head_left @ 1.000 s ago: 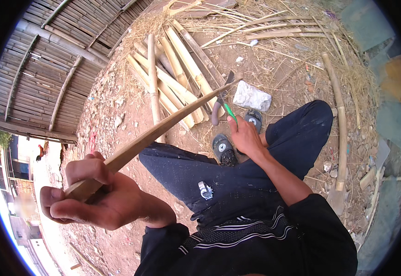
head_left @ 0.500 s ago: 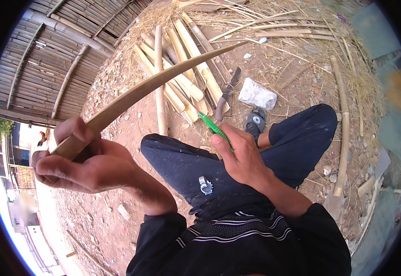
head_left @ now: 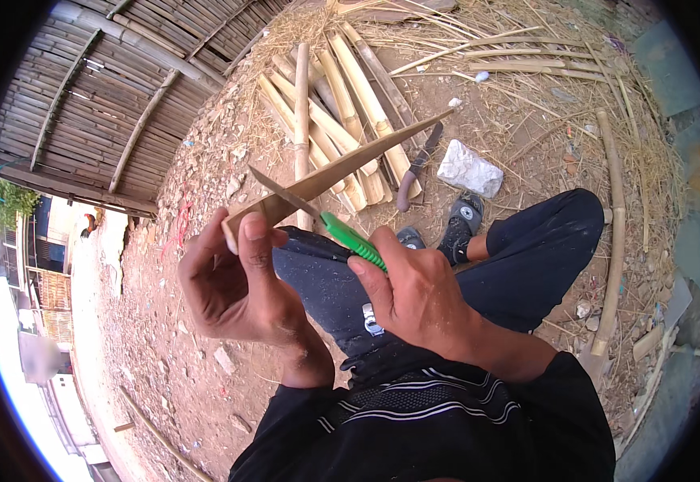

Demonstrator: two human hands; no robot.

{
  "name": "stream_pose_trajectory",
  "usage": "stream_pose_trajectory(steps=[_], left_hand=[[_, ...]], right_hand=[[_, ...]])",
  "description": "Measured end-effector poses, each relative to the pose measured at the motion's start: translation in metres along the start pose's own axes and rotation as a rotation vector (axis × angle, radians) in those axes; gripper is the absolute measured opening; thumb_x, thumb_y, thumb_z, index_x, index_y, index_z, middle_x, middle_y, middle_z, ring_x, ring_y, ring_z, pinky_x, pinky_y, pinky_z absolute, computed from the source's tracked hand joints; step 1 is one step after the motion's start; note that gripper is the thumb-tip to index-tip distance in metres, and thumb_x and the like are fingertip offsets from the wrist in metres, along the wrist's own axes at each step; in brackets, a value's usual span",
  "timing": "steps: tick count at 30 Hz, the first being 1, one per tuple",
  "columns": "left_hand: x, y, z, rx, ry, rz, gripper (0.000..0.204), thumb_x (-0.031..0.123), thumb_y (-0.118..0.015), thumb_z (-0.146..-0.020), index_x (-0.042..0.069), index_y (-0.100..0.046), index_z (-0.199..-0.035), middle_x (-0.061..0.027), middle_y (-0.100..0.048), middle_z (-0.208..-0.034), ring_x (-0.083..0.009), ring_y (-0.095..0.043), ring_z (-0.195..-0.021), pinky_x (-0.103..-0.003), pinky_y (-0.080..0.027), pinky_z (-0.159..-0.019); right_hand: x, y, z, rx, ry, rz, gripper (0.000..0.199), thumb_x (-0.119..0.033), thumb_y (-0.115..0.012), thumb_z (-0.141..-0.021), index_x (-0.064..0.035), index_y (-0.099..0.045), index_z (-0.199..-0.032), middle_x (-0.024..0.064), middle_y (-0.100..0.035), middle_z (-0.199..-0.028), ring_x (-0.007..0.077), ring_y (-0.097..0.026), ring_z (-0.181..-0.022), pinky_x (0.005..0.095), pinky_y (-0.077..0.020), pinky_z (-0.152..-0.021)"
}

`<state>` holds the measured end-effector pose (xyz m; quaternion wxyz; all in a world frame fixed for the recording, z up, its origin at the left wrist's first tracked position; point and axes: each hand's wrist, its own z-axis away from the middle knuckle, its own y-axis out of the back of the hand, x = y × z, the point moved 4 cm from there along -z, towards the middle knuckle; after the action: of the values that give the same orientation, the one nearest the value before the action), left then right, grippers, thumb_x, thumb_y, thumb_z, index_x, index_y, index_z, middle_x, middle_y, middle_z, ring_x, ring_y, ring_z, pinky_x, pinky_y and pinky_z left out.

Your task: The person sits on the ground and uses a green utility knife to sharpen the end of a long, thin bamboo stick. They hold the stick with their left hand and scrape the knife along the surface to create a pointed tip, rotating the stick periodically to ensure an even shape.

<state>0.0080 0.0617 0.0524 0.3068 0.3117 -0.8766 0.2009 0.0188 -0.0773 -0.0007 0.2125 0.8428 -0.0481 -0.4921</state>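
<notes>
My left hand [head_left: 241, 293] pinches the near end of a long split bamboo strip [head_left: 358, 161] between thumb and fingers. The strip slants away to the upper right and narrows toward its far end. In my right hand [head_left: 426, 305] is a knife with a green ribbed handle [head_left: 354, 241], the fingers wrapped round it. Its thin blade [head_left: 282, 189] points to the upper left and crosses the strip not far from my left thumb. Whether the edge touches the bamboo I cannot tell.
Split bamboo pieces [head_left: 364, 92] lie in a pile ahead, beside a large dark-bladed knife [head_left: 420, 167] and a white stone block [head_left: 470, 169]. A bamboo pole [head_left: 617, 233] lies at right. A woven bamboo wall [head_left: 101, 104] stands at left. A metallic object [head_left: 372, 320] rests by my lap.
My left hand has come down and right, bringing the bamboo strip closer in. The green-handled knife's blade now crosses the strip; before, it was below and apart from it.
</notes>
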Motion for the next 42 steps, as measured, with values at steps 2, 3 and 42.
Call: stream_pose_trajectory(steps=[2,3,42], left_hand=[[-0.006,0.004,0.002,0.004,-0.02,0.0,0.022,-0.007,-0.067,-0.08,-0.007,-0.059,-0.1,-0.0134,-0.062,-0.082,-0.016,-0.063,-0.064,-0.022,-0.051,-0.058],[-0.006,0.007,0.001,-0.003,-0.012,-0.018,0.021,-0.007,-0.067,-0.08,-0.007,-0.06,-0.099,-0.0133,-0.062,-0.082,-0.0158,-0.063,-0.064,-0.022,-0.051,-0.058],[0.007,-0.001,0.007,-0.178,-0.054,0.038,0.013,-0.003,-0.062,-0.084,-0.008,-0.062,-0.096,-0.0142,-0.059,-0.083,-0.0177,-0.06,-0.068,-0.026,-0.049,-0.063]], right_hand=[[0.006,-0.002,0.001,-0.02,-0.054,0.048,0.023,-0.02,-0.052,-0.094,0.0016,-0.048,-0.087,0.0189,-0.05,-0.05,0.041,-0.056,-0.05,0.045,-0.0409,-0.043],[0.007,-0.003,0.002,-0.029,-0.08,0.072,0.023,-0.02,-0.053,-0.094,0.0017,-0.048,-0.087,0.0193,-0.05,-0.05,0.0412,-0.056,-0.05,0.0453,-0.0412,-0.044],[0.103,0.008,0.045,-0.032,-0.382,0.413,0.025,-0.02,-0.046,-0.096,0.0023,-0.052,-0.088,0.0231,-0.054,-0.055,0.0405,-0.059,-0.055,0.0486,-0.0439,-0.05]])
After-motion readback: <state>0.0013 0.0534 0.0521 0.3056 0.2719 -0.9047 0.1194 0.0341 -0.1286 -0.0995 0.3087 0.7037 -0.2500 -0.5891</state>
